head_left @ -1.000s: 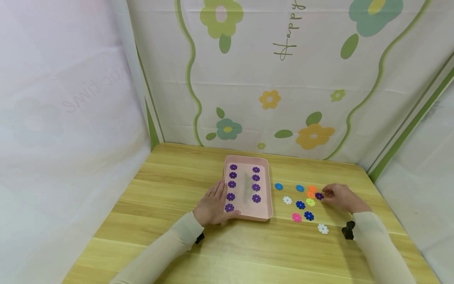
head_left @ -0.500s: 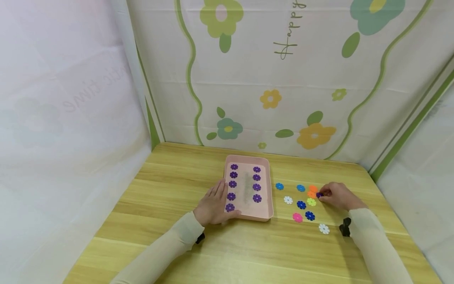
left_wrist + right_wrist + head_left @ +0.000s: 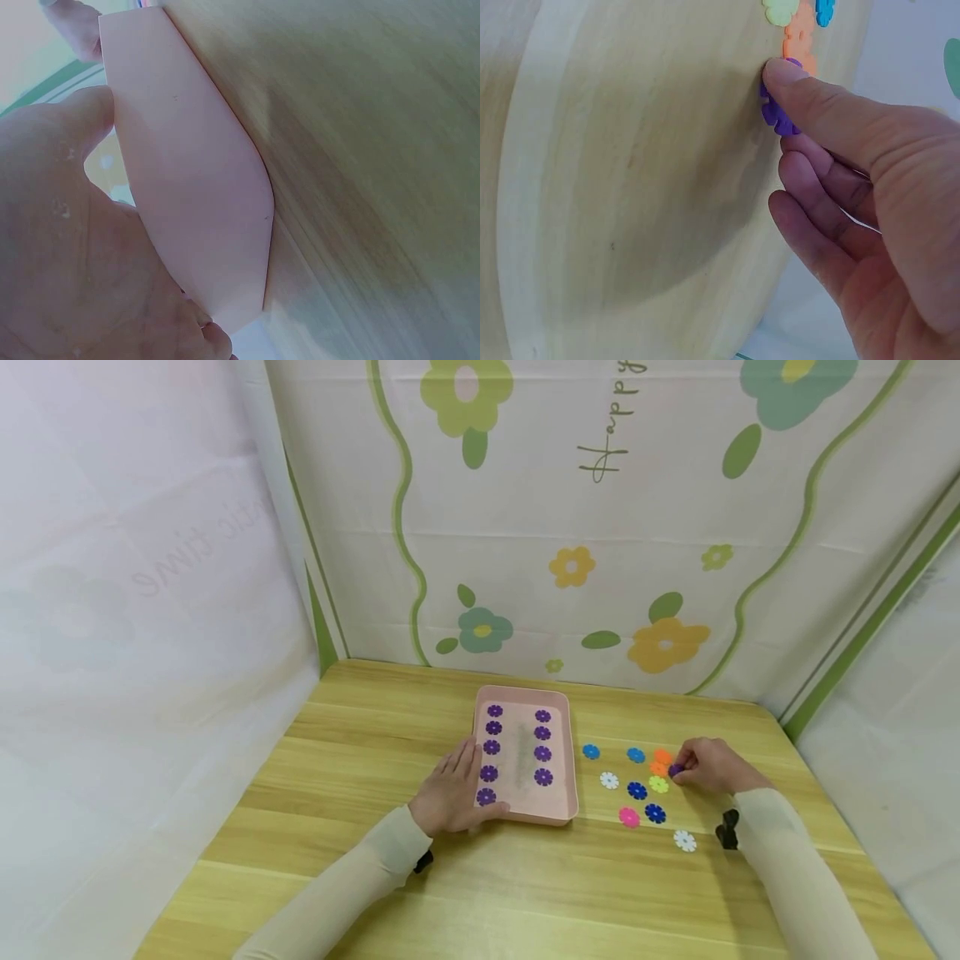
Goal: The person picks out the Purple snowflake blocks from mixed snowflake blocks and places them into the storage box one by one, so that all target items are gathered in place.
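A pink tray [image 3: 519,756] lies on the table, with two columns of purple snowflake discs on its floor, the left column [image 3: 491,747] partly beside my fingers. My left hand [image 3: 448,793] rests across its near left corner, fingers straight along the left side and thumb at the near rim. The left wrist view shows the palm against the tray's outer wall [image 3: 187,150]. To the right, my right hand [image 3: 712,766] pinches a purple snowflake disc [image 3: 780,116] between thumb and index finger. This disc is beside the orange discs [image 3: 662,762]; the other fingers are loosely bent.
Between the tray and my right hand lie loose discs: light blue [image 3: 591,752], white [image 3: 609,781], dark blue [image 3: 637,791], yellow-green [image 3: 658,785] and pink [image 3: 629,817]. Another white disc [image 3: 685,841] lies nearer. A flowered cloth [image 3: 525,568] hangs behind the wooden table [image 3: 360,735].
My right hand has moved slightly left and closed its thumb and finger on the purple disc, which now looks tilted. My left hand and the tray keep their places.
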Motion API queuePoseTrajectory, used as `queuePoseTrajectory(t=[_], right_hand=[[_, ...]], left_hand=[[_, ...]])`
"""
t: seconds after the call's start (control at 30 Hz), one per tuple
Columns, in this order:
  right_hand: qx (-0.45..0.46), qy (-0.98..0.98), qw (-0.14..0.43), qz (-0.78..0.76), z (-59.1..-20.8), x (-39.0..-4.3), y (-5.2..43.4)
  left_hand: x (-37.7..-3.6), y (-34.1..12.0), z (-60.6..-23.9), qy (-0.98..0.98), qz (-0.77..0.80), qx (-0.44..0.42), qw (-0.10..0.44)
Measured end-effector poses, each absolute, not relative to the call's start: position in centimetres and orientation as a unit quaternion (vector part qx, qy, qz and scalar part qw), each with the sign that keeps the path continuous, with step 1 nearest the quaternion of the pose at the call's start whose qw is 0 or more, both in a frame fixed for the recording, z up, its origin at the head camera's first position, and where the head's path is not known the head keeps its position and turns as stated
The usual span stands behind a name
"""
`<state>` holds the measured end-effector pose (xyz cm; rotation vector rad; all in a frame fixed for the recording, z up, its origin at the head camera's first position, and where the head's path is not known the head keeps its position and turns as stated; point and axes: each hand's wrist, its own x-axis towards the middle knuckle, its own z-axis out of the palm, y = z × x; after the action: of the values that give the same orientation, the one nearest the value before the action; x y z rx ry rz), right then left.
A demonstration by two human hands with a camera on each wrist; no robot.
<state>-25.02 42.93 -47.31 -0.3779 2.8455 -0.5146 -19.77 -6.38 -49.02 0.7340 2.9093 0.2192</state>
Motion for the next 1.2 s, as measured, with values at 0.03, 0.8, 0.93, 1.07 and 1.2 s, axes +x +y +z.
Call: queuePoseTrajectory(t=[0.03, 0.8, 0.93, 1.07, 1.2], right_hand=[[-0.128, 0.969, 0.113, -0.177, -47.1, -25.0, 42.9], [-0.203, 0.944, 0.191, -0.175, -41.6, -25.5, 37.1], [-0.217, 0.939, 0.199, -0.176, -41.2, -25.7, 35.0], [-0.231, 0.934, 0.206, -0.177, -40.9, -25.8, 32.8], [-0.255, 0.927, 0.207, -0.178, -40.6, -25.9, 30.6]], left_hand=[[-19.9, -6.4, -49.2, 0.965, 0.071, 0.243, 0.066], [-19.8, -6.5, -49.2, 0.966, 0.079, 0.236, 0.069], [-19.8, -6.5, -49.3, 0.966, 0.077, 0.238, 0.069], [-19.9, -6.5, -49.3, 0.966, 0.075, 0.240, 0.065], [-19.9, -6.5, -49.3, 0.966, 0.075, 0.241, 0.064]])
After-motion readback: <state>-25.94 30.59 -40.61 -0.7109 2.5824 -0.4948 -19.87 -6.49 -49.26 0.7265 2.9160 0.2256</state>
